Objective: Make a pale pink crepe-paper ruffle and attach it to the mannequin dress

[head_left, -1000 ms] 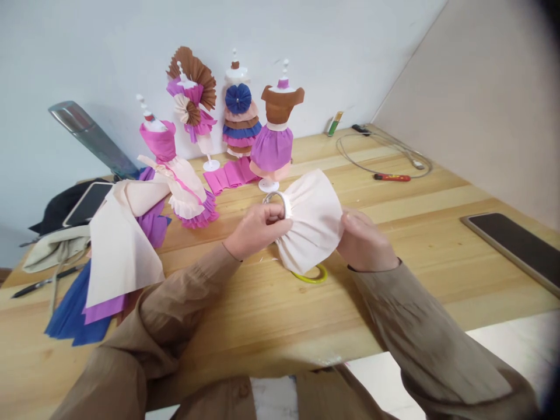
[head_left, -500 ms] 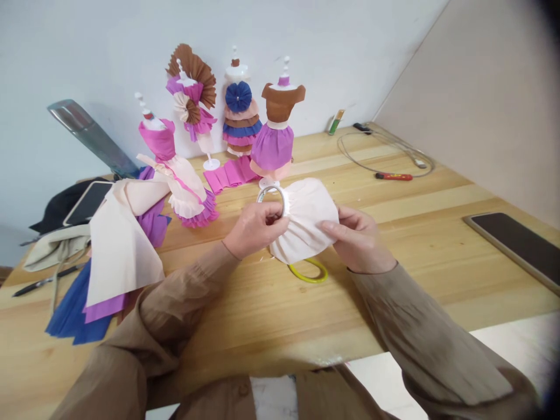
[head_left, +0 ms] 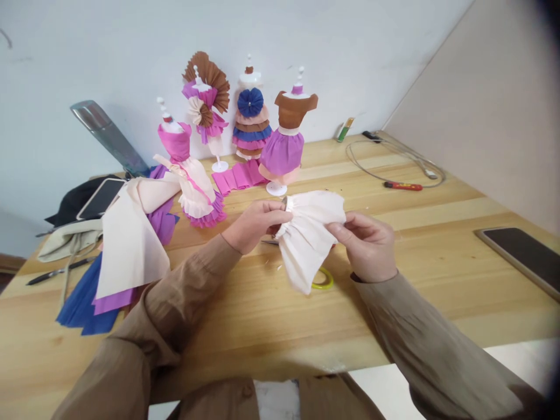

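Left hand (head_left: 261,224), thumb closed over fingers, pinches the gathered edge of the cream fabric (head_left: 310,227) at the centre of the frame, while the right hand (head_left: 371,244) nips its flared side between thumb and fingertips; a light, even pull likely keeps the pleats neat. Just below, a partly covered yellow loop (head_left: 332,281) on the tabletop (head_left: 245,332) could catch the drooping hem, as a brown-topped mannequin (head_left: 283,143) stands upper centre.
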Available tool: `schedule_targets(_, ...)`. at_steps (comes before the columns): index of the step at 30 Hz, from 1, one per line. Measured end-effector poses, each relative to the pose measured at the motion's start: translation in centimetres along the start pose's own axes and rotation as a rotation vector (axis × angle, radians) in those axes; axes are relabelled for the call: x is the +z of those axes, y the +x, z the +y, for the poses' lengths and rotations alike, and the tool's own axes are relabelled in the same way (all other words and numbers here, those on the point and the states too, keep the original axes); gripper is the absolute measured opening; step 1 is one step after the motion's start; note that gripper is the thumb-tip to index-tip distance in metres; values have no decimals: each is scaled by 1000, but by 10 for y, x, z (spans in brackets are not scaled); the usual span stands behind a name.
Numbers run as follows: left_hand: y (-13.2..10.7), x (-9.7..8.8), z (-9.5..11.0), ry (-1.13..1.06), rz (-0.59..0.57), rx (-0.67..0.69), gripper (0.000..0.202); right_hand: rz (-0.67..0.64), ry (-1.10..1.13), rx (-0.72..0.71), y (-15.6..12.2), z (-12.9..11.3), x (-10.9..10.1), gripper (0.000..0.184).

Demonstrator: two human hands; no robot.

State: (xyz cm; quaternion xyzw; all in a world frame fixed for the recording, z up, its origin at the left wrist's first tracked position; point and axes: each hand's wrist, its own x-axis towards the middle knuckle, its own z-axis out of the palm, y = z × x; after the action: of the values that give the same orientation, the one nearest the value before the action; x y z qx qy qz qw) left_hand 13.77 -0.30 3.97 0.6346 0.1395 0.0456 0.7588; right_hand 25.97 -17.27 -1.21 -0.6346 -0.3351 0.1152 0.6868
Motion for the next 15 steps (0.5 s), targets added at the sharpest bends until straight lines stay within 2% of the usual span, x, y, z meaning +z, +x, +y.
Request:
schedule_targets(3,-1,-3,4,-123,2,-42,26,-55,-46,-1,4,8,-6,23)
schedule_targets(7,-3,-9,9,-278,18,9,29,-312,-177,26,7,9,-5,22)
schedule_targets(9,-4,-11,11,-336,13,10,30,-401,-220,30,6,10,-2,24)
schedule_targets(13,-7,-11,14,-369,68,16,25,-377,-195,57,3,12,1,25)
schedule_targets(15,-7,-9,13,-360,99,26,22,-344,-124,95,5,8,0,35)
